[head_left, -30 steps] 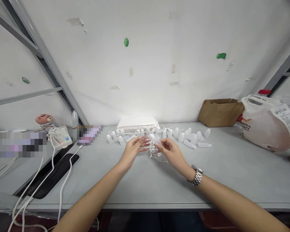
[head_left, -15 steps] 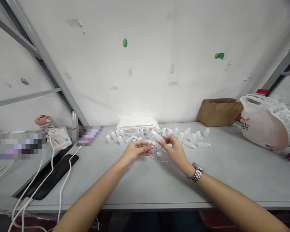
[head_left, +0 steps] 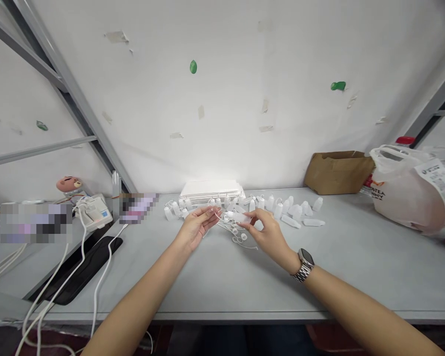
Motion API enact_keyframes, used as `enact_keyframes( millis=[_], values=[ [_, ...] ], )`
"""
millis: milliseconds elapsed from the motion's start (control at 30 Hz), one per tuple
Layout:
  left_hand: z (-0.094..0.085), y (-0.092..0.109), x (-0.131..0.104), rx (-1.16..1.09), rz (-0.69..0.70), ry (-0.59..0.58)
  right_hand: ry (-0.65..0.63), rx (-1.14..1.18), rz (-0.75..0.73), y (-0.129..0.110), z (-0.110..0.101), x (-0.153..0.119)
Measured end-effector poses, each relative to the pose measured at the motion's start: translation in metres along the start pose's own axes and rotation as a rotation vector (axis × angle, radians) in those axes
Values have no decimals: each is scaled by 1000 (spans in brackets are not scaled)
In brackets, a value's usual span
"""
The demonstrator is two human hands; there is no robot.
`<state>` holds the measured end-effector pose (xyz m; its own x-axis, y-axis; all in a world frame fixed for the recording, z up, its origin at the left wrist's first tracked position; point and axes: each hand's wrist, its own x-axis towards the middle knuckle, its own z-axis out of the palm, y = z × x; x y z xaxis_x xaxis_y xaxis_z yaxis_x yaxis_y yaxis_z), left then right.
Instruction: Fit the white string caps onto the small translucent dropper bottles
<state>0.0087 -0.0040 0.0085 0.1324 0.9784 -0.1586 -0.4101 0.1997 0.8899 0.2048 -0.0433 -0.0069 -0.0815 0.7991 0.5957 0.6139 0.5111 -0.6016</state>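
A small translucent plastic squeeze bottle [head_left: 239, 217] lies sideways between the thumb and fingers of my right hand [head_left: 265, 228], its tip pointing left. My left hand [head_left: 197, 226] faces it with thumb and forefinger pinched on the end of a thin white strap [head_left: 218, 216] that reaches toward the bottle's tip. Whether the strap is joined to the bottle is too small to tell. Below the bottle, loose white caps [head_left: 244, 237] and thin straps lie tangled on the grey table [head_left: 222, 282]. Several similar bottles [head_left: 278, 211] stand or lie behind and to the right of my hands.
A stack of white sheets or boxes [head_left: 212, 190] sits against the wall. At the right are a brown cardboard box [head_left: 337, 173] and a plastic carrier bag [head_left: 408, 198]. On the left lie a black phone-like slab [head_left: 81, 272], white cables [head_left: 106, 277] and a white power strip [head_left: 94, 212].
My left hand has moved slightly left and up, away from my right hand, with its fingers more opened out. The bottle in my right hand has turned closer to level.
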Motion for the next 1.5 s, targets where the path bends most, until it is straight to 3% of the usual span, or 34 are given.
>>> enact_keyframes(
  millis=[200, 1500],
  values=[
    [1, -5, -1, 13, -35, -16, -71, -33, -65, -2, 2, -3],
    [2, -8, 0, -32, -106, 15, -68, -63, -63, -5, 4, -6]
  ],
)
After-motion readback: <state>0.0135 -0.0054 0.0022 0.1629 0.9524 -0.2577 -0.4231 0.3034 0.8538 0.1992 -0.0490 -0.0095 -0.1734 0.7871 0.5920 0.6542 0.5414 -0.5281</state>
